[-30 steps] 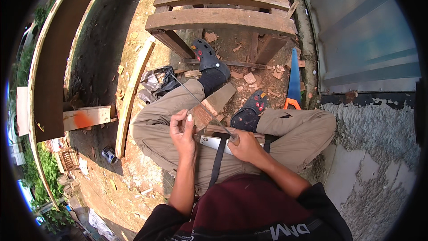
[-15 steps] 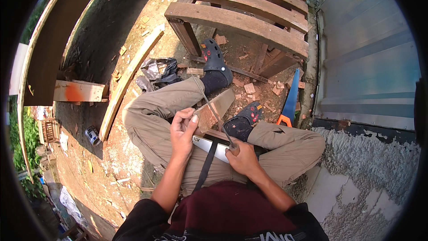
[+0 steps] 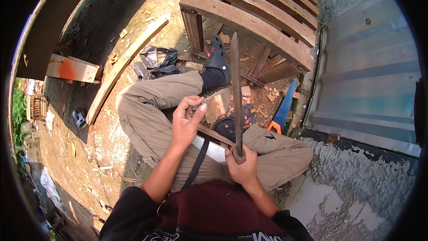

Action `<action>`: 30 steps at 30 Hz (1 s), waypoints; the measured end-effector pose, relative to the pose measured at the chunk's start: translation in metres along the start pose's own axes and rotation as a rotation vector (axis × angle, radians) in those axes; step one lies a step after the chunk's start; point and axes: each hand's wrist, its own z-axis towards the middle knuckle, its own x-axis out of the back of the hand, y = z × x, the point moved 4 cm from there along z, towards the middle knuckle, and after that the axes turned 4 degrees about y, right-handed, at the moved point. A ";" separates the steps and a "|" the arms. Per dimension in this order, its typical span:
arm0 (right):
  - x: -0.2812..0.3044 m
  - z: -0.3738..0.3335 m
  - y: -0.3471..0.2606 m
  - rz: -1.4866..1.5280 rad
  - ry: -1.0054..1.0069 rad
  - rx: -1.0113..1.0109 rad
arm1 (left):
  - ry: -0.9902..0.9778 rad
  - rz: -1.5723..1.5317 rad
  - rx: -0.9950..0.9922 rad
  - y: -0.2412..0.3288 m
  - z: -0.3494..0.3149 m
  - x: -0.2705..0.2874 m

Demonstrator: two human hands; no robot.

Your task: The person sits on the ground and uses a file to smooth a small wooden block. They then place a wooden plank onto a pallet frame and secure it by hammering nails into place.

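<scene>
Left hand (image 3: 189,115) by a wood block (image 3: 219,105), right hand (image 3: 242,166) clamped on a long metal tool (image 3: 236,85)

At the far left of my feed I have a board with an orange patch (image 3: 68,68), and near it a small can (image 3: 80,118) on the ground. Next comes a long plank (image 3: 127,69) lying aslant, then a crumpled dark plastic bag (image 3: 158,62) beyond the bent left knee. The two hands are well apart. The left has its fingers curled and its thumb near the fingertips, just at the wood block's near corner; from here I cannot tell whether it grips it. The block lies between the shins. Below it, a black strap (image 3: 197,163) and a flat white strip (image 3: 215,151) cross the lap. Right of the block I see the metal tool, its handle wrapped in the right fist, its tapering blade pointing up and away. Beyond its tip stands a slatted wooden bench (image 3: 249,26). Farther right, a blue saw (image 3: 285,105) with an orange handle lies near ribbed metal sheeting (image 3: 368,71).
</scene>
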 end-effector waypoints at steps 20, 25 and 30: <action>-0.010 -0.007 0.059 -0.183 -0.071 -0.050 | -0.060 0.185 -0.306 0.002 0.012 -0.009; 0.005 -0.002 -0.015 -0.002 -0.030 -0.015 | 0.021 -0.029 0.008 -0.006 0.009 0.013; -0.008 -0.007 0.028 -0.074 -0.009 0.032 | 0.026 0.008 -0.072 -0.003 0.016 0.005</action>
